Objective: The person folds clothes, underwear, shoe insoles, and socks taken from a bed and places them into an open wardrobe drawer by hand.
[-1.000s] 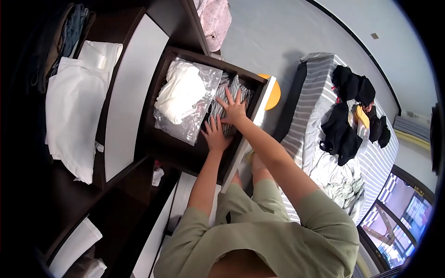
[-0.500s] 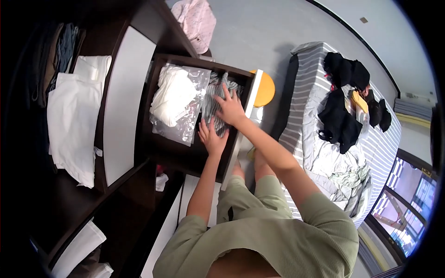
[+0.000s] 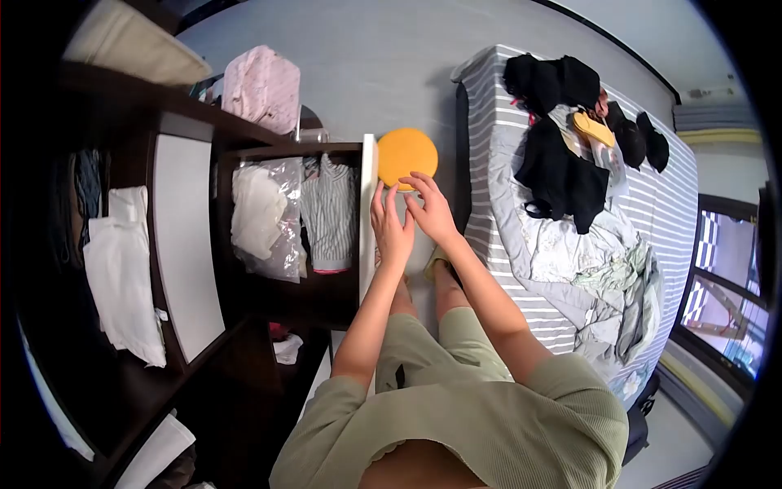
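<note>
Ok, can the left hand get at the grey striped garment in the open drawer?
Probably yes: the left hand looks empty beside the white drawer front, and the grey striped garment lies largely uncovered; only that front intervenes.

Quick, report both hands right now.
Left hand: open, nothing visible in its grip, beside the white drawer front.
Right hand: open, nothing visible in its grip, near the round yellow top.

- Drawer [image 3: 326, 286]: dark wood look, smooth, low sheen.
- Drawer front [image 3: 366, 244]: pale, smooth, hard-faced.
- Bag [image 3: 292, 232]: clear plastic, glossy, crinkled.
- White clothing [image 3: 257, 213]: soft cloth, matt, creased.
- Striped garment [image 3: 328, 212]: knit-like cloth, matt, gently puckered.
- Yellow stool [image 3: 407, 153]: smooth top, even finish.
- Shirt [image 3: 481, 424]: ribbed cloth, matt.
- Bedsheet [image 3: 487, 220]: striped cloth, matt.
- Black clothes [image 3: 564, 175]: cloth, matt.
- Pink backpack [image 3: 261, 90]: fabric look, matt.
</note>
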Available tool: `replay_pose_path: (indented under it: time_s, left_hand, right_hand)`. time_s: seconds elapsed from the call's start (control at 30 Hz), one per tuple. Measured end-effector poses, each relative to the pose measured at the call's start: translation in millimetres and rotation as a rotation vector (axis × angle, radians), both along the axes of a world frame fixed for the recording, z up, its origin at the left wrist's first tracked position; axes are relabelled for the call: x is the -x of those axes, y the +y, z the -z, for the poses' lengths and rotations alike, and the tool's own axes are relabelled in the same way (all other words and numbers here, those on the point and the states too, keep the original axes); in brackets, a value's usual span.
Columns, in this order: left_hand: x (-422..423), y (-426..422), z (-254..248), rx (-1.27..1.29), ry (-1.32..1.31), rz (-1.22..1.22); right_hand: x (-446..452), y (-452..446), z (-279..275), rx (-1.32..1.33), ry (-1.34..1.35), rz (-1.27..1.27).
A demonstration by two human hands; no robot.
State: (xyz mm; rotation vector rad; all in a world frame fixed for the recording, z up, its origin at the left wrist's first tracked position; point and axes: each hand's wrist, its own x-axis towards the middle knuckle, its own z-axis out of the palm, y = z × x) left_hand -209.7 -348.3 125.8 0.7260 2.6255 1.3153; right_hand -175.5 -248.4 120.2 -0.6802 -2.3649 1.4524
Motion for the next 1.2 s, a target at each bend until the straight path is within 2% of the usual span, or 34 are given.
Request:
replay_pose_path:
  time_s: [0.33, 0.43, 0.6, 0.73, 0.83, 1.0, 1.1, 1.2]
  left_hand:
    - [-57.7, 77.9, 19.8, 0.017, -0.05, 0.252]
    - [-73.9, 100.0, 27.5, 0.05, -0.065, 0.306]
    - [-98.1, 132.0, 48.6, 0.125, -0.127, 0.408]
    - [-117.1, 158.4, 64.5, 0.149, -0.206, 0.471]
    - [-129.5, 177.4, 78.4, 0.176, -0.248, 0.509]
    - [-147.2, 216.8, 111.6, 0.165, -0.34, 0.506]
    - [-149.9, 241.5, 131.0, 0.133, -0.329, 0.543]
    - [-152.1, 262.3, 146.2, 0.125, -0.315, 0.572]
  right_hand:
    - [-81.6, 77.8, 13.3, 0.125, -0.065, 0.183]
    - [-106.4, 98.5, 27.4, 0.09, -0.044, 0.224]
    - [-147.6, 130.8, 63.1, 0.211, -0.094, 0.281]
    - [-175.2, 158.0, 82.3, 0.063, -0.094, 0.382]
    - [-191.2, 179.4, 87.9, -0.207, -0.208, 0.467]
    - [-209.0, 232.3, 89.0, -0.567, -0.408, 0.448]
    - [-223.7, 262.7, 105.9, -0.554, -0.485, 0.467]
    - [-242.0, 286.1, 115.9, -0.323, -0.593, 0.511]
